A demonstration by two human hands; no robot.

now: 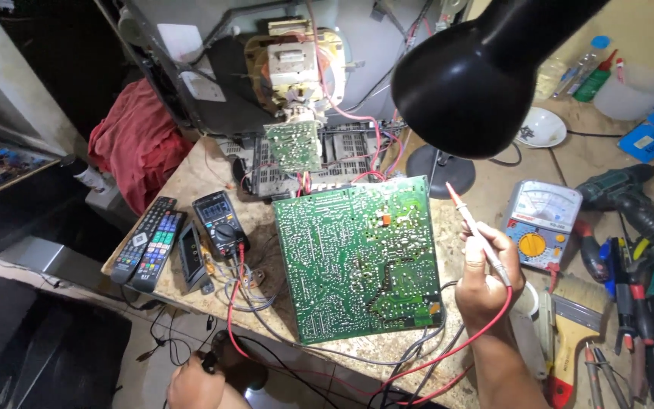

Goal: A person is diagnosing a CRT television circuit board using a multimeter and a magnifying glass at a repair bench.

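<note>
One green board (357, 257); right hand (487, 276) grips red probe (478, 227); left hand (194, 385) closed, contents unclear.

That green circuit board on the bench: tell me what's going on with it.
The person's right hand holds a red test probe raised just right of the large green circuit board, tip clear of it. The left hand is low at the bench edge, gripping something dark among the leads. A black digital multimeter lies left of the board.

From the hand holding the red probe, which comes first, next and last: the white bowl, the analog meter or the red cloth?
Measured from the right hand:
1. Analog meter, just to its right.
2. White bowl, farther up the bench.
3. Red cloth, far left.
</note>
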